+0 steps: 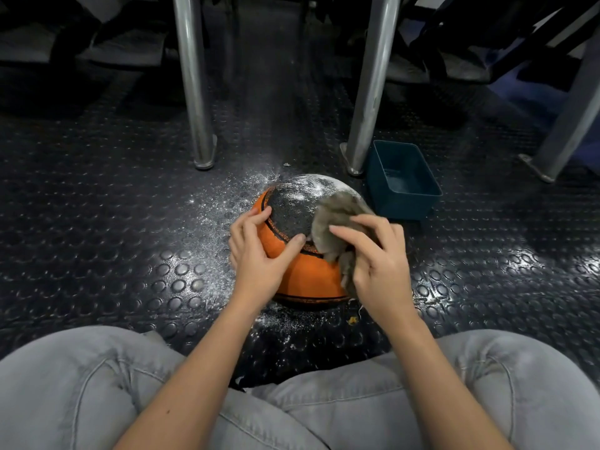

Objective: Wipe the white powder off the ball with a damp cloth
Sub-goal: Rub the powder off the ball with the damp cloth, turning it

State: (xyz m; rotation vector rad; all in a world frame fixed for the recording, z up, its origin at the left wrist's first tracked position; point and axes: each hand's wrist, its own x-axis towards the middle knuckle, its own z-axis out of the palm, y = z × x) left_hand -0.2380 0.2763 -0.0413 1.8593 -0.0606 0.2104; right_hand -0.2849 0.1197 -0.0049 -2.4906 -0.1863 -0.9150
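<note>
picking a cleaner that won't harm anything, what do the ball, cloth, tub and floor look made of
Ball: likely rubber or composite, matte, pebbled orange and black panels. Cloth: soft grey fabric, fuzzy, crumpled into folds. Tub: probably plastic, smooth moulded teal walls. Floor: seemingly rubber, raised round studs with a glossy sheen.

Head camera looks down, close over ball (289, 212)

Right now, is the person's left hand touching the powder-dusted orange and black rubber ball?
Touching. The head view shows the left hand holding the ball: thumb pressed on its black panel, fingers curled over the orange side.
</note>
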